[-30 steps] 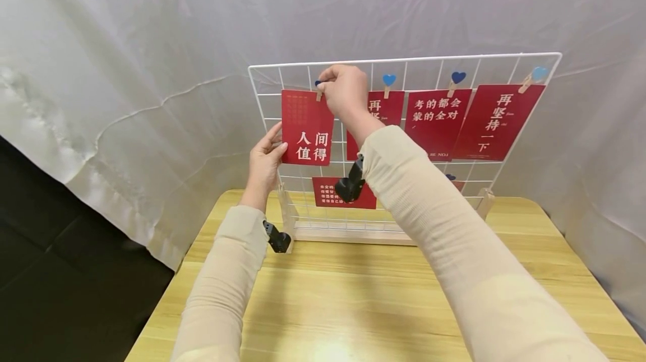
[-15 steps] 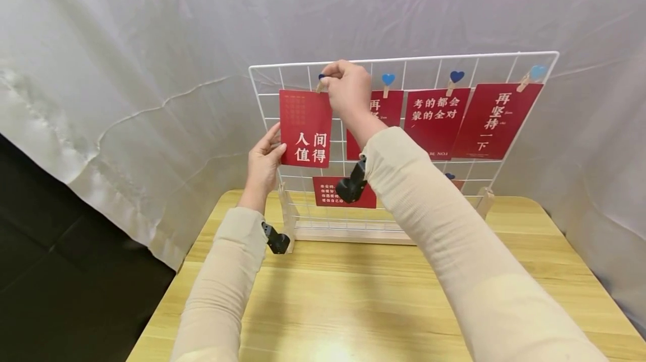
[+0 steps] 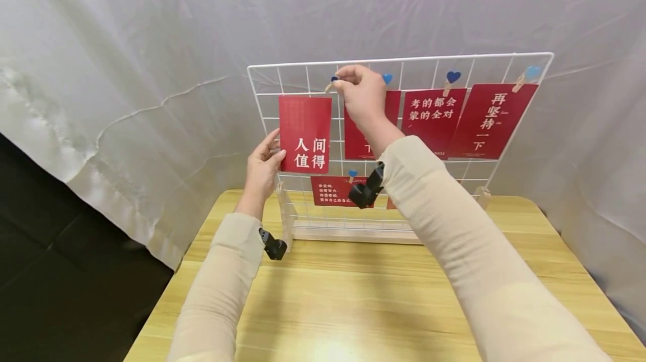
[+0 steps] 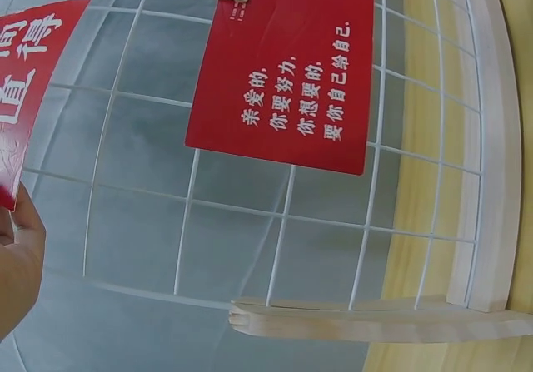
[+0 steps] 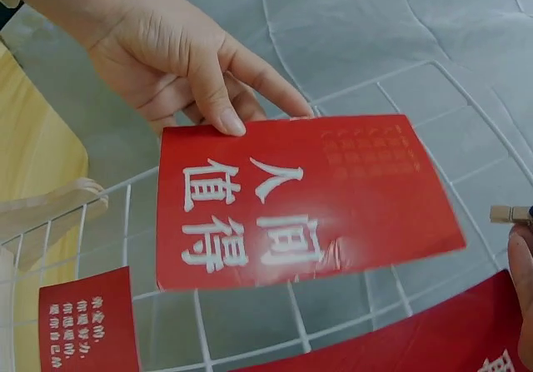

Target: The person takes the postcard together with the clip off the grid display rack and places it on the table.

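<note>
Two bare hands work at one white wire rack (image 3: 434,57) standing on a wooden table (image 3: 323,295). The left hand (image 3: 259,171) pinches one red card (image 3: 305,135) by its left edge, thumb in front and fingers behind. That card, printed with four large white characters, is upright in front of the rack's upper left part. The right hand (image 3: 365,98) pinches one small wooden clip (image 5: 504,215) near the card's upper right corner; clip and card are apart.

Three more red cards hang in the rack's upper row: a left one (image 3: 355,138), partly behind the right hand, a middle one (image 3: 431,121) and a right one (image 3: 492,121). Each has one heart clip at its top: blue (image 3: 387,79), dark blue (image 3: 453,77) and light blue (image 3: 532,73). Below hangs one wide red card (image 3: 330,191) with one blue heart clip (image 3: 353,173); beside it shows a red sliver (image 3: 391,203), mostly hidden by the right arm. Two black devices sit at the wrists, one on the left (image 3: 273,245), one on the right (image 3: 367,187).
</note>
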